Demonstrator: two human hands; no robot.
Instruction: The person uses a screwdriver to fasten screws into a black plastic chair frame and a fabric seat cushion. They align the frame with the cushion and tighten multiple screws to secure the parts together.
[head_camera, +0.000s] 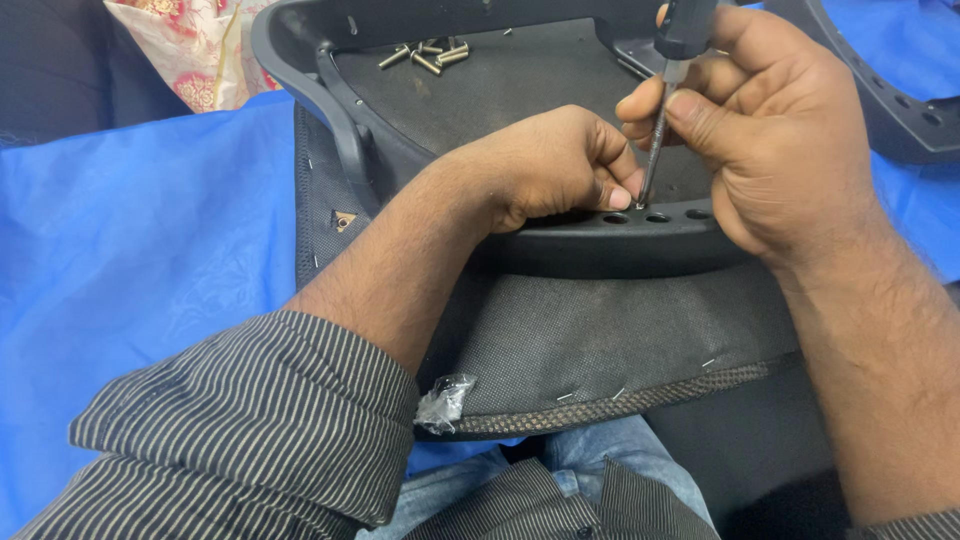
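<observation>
A dark grey plastic chair frame lies on an upside-down seat cushion covered in grey fabric, resting against my lap. My right hand grips a screwdriver by its black handle, its tip down in one of the frame's round holes. My left hand rests curled on the frame's rim, fingertips beside the screwdriver tip, steadying something too small to make out. Several brass-coloured screws lie loose on the fabric at the far side of the frame.
A blue sheet covers the surface under the seat. Another dark plastic part with holes lies at the upper right. A patterned cloth sits at the top left. A small crumpled clear plastic bag lies by my left sleeve.
</observation>
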